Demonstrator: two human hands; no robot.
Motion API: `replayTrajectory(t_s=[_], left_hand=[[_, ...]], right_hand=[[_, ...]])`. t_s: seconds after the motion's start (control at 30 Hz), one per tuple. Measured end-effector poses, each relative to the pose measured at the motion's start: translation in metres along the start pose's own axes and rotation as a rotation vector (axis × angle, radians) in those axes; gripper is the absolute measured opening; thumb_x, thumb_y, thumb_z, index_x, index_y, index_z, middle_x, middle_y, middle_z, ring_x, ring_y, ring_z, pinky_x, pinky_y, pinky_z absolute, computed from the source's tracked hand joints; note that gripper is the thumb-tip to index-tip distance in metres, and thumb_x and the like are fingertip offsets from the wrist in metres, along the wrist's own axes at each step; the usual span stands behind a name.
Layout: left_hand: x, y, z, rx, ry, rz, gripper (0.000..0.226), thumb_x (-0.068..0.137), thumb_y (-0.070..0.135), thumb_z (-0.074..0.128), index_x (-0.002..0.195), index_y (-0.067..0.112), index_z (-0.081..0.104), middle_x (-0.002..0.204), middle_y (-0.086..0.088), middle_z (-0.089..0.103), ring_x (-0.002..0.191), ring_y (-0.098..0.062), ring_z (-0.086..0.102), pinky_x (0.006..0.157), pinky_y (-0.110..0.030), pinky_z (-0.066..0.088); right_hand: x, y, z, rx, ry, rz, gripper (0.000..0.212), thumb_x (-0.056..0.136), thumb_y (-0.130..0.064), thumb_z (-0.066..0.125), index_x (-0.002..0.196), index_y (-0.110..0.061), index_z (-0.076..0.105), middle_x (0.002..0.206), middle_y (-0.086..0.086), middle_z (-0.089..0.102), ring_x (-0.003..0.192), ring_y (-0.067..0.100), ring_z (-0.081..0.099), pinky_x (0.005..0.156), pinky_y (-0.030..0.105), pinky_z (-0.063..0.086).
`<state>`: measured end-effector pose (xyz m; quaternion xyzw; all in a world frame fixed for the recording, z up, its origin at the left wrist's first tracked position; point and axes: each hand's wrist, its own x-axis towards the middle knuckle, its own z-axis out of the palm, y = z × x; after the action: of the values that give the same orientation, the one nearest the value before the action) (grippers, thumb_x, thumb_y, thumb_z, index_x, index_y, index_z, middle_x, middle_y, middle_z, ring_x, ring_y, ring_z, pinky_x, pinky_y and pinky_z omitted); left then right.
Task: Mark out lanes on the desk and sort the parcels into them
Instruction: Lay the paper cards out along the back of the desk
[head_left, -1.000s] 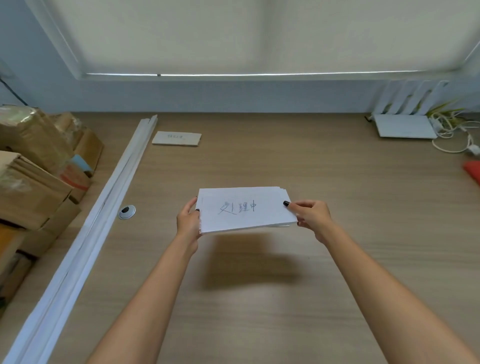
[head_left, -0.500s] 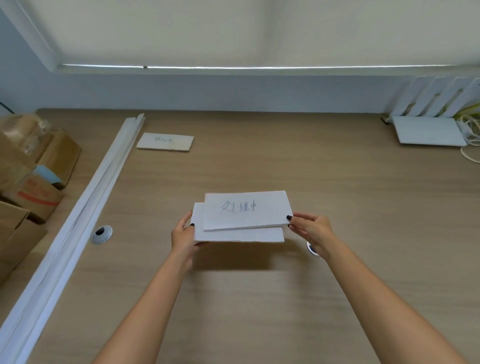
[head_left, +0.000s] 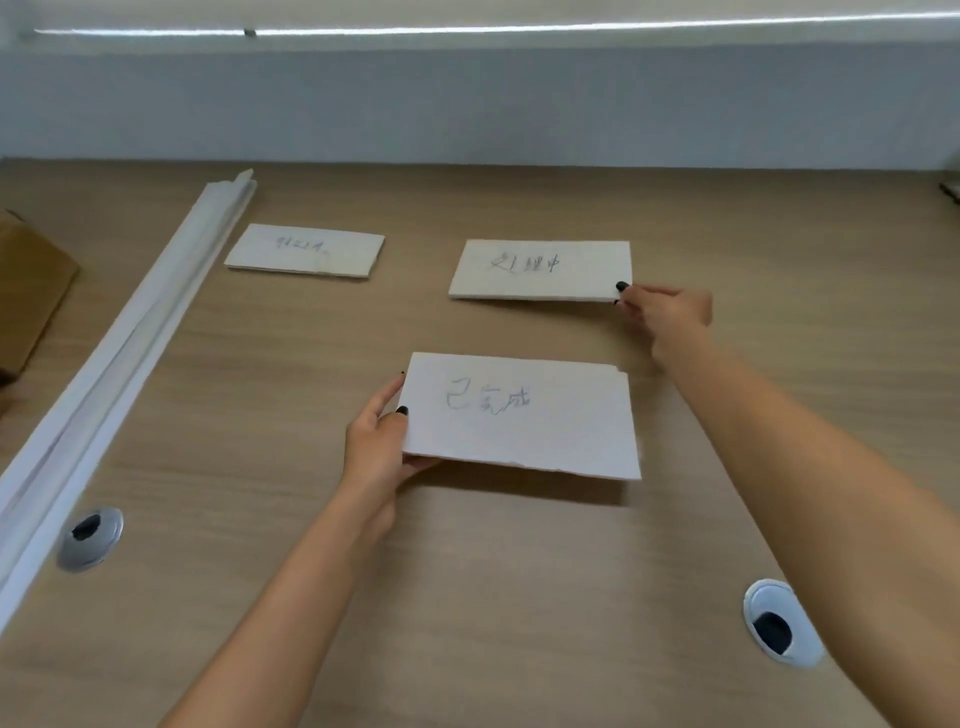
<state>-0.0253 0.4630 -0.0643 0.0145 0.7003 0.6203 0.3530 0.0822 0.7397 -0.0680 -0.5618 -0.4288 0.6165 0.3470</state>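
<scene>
Head view: left hand (head_left: 376, 447) grips near card (head_left: 519, 415), right hand (head_left: 662, 312) pinches far card (head_left: 540, 270)

The table (head_left: 519, 597) has a matt, light wood-grain finish, smooth with fine streaks. The three cards (head_left: 519, 415) look like matt white paperboard with slightly ragged edges and pencil-grey writing. At left, the long strips (head_left: 104, 364) are white and matt. A dull brown cardboard box (head_left: 31, 291) sits at far left. The two grommets (head_left: 91, 538) look like silvery, faintly glossy plastic or metal.
</scene>
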Motion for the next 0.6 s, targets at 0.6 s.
replayTrajectory(t_s=[0.6], left_hand=[[-0.057,-0.001,0.014,-0.055,0.015,-0.029,0.048,0.093,0.000,0.032,0.128,0.027,0.050,0.088,0.002,0.067,0.078,-0.016,0.064,0.049,-0.026,0.054]], right_hand=[[-0.094,0.018,-0.082,-0.383,-0.091,0.020,0.020,0.086,-0.028,0.063,0.096,-0.010,0.062,0.086,0.009,0.065,0.072,0.025,0.063,0.054,0.029,0.050]])
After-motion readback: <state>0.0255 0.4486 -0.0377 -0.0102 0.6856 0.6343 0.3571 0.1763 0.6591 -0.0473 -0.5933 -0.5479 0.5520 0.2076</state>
